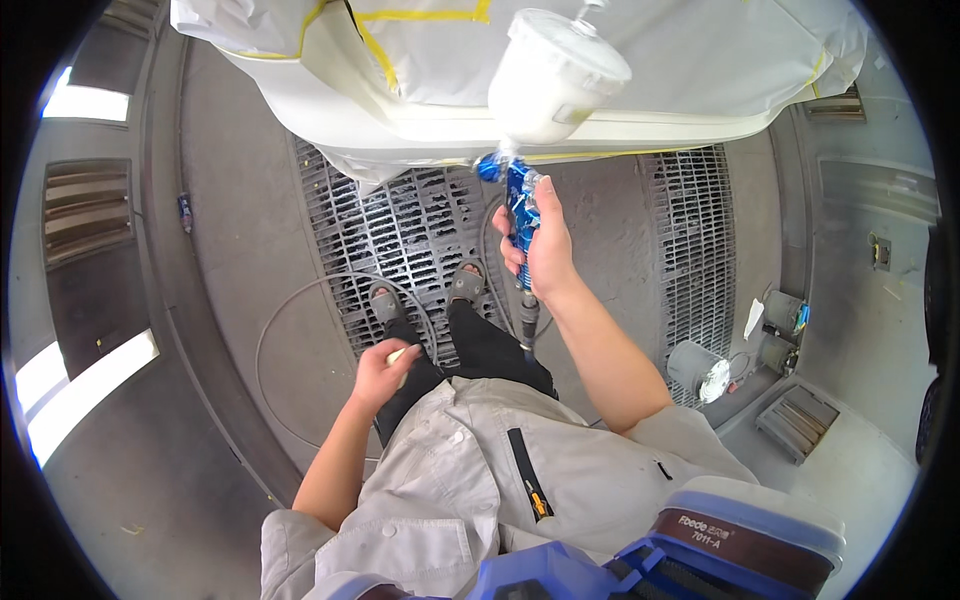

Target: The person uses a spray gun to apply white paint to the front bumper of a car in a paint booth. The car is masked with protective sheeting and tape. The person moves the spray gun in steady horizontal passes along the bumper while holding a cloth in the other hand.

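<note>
My right hand (543, 240) is wrapped round the handle of a blue spray gun (523, 200), held up in front of me. A white paint cup (556, 80) with a lid sits on top of the gun. From the bottom of the handle an air hose (528, 335) runs down toward my legs. Just beyond the gun is a white vehicle body panel (440, 128), masked above with pale sheeting (420, 55) and yellow tape (425, 15). Low in front of my waist, my left hand (378, 378) is closed round a small pale object (398, 358), mostly hidden by the fingers.
A dark hose (262, 360) loops over the floor left of my feet. Metal floor grates (390, 225) lie under the panel and at the right (695, 240). A white-smeared bucket (697, 368) and other containers (783, 312) stand at the right wall. Part of a respirator (740, 535) fills the lower edge.
</note>
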The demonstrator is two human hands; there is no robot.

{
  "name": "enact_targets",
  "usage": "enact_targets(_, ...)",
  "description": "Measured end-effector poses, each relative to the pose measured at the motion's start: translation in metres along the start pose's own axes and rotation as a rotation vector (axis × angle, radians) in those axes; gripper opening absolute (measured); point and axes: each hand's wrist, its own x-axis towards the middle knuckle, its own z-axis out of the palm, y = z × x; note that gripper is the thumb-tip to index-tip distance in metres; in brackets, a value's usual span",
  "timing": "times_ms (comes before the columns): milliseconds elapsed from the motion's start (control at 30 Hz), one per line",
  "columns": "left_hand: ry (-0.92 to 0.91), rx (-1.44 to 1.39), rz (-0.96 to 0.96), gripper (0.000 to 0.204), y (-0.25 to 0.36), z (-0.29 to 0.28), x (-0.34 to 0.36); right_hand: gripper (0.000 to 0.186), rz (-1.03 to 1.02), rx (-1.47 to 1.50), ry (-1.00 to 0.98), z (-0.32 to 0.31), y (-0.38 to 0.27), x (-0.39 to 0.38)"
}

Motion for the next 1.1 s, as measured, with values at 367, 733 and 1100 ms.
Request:
enact_targets(367, -0.432, -0.660, 0.103, 0.023, 0.103, 0.089, 0.044, 0.076, 0.090, 0.300, -0.208, -0.002, 0.004, -0.025)
enact_targets(733, -0.506, -0.757, -0.001, 0.016, 0.092, 0.085, 0.035, 0.078, 0.128, 0.372, -0.140, 0.001, 0.019, -0.030)
enact_targets(1100, -0.241, -1.061, 0.289, 0.051, 0.136, 0.034, -0.004, 0.072, 0.008, 0.267, -0.066, 0.021, 0.031, -0.046)
